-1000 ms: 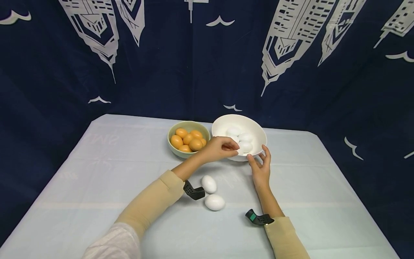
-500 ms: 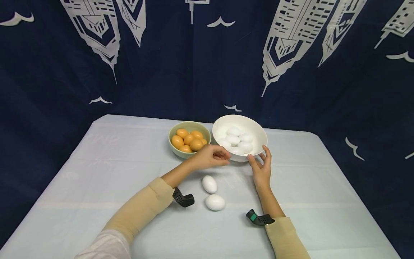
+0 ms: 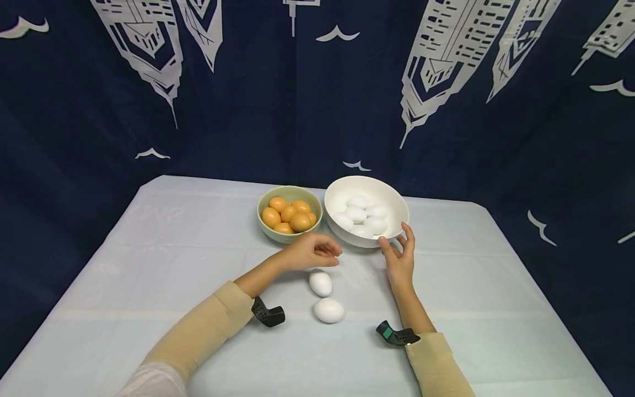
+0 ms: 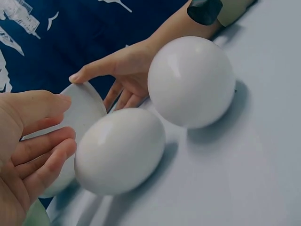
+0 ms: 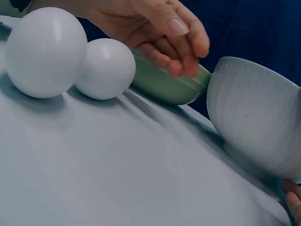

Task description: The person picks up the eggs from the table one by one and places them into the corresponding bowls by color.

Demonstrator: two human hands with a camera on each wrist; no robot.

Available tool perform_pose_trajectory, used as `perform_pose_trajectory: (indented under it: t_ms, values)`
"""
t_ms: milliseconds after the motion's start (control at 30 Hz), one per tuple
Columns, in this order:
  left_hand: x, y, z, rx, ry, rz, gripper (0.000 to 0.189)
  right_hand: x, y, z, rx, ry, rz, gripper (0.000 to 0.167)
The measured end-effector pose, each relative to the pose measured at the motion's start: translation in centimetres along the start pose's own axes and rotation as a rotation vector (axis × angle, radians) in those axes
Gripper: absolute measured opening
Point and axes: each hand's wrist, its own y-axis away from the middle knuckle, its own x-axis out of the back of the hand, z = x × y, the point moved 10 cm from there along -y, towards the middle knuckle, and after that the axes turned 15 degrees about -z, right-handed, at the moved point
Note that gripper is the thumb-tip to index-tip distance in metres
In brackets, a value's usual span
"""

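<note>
My left hand (image 3: pixel 313 251) is just above and behind two white eggs on the table, its fingers loosely bent and nothing between them. The farther egg (image 3: pixel 321 283) lies right below that hand; the nearer egg (image 3: pixel 329 310) is beside it, toward me. With thumb and fingers spread, my right hand (image 3: pixel 399 263) holds the near right side of a white bowl (image 3: pixel 342 236). Inside that bowl lie several white eggs (image 3: pixel 356 214). In the right wrist view, the left hand (image 5: pixel 162 35) shows above the table, in front of the green bowl.
A light green bowl (image 3: pixel 272 234) with several orange-brown eggs (image 3: pixel 289 214) stands left of the white bowl, close against it. A pale cloth covers the table (image 3: pixel 188 264). Behind its far edge hangs a dark blue curtain (image 3: pixel 278 110) with white prints.
My left hand has drawn back from over the white bowl, leftward and toward me, to above the farther loose egg. The right hand stays at the bowl's side.
</note>
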Motion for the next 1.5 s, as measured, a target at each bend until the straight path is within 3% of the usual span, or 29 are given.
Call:
perform_pose_trajectory:
  t_ms: [133,367,600,833,967,1200,1500]
  values:
    - [0.1,1.0,-0.4,0.015,0.001,0.001,0.025,0.1,0.0,-0.1,-0.005,0.002,0.005,0.069]
    - [-0.4,2.2,-1.4,0.034,-0.004,-0.053,0.030,-0.8,1.2,-3.1,-0.034,-0.013,-0.026,0.069]
    - [-1.4,2.8,-2.1,0.012,-0.016,-0.125,0.037,-0.8,1.2,-2.9,-0.041,-0.021,-0.026,0.069]
    - [-1.8,3.3,-2.6,0.020,-0.037,-0.125,0.040,-0.9,1.2,-3.1,-0.024,-0.014,-0.031,0.069]
    - [-2.0,3.6,-2.5,0.022,-0.034,-0.132,0.041,-0.8,1.1,-2.7,-0.029,-0.008,-0.031,0.068]
    - [-2.3,3.8,-2.5,0.008,-0.047,-0.154,0.049,-0.1,0.1,-0.2,-0.024,-0.028,-0.021,0.069]
    - [-2.5,3.9,-2.8,0.027,-0.071,-0.163,0.050,0.0,0.0,0.2,-0.002,-0.002,-0.008,0.068]
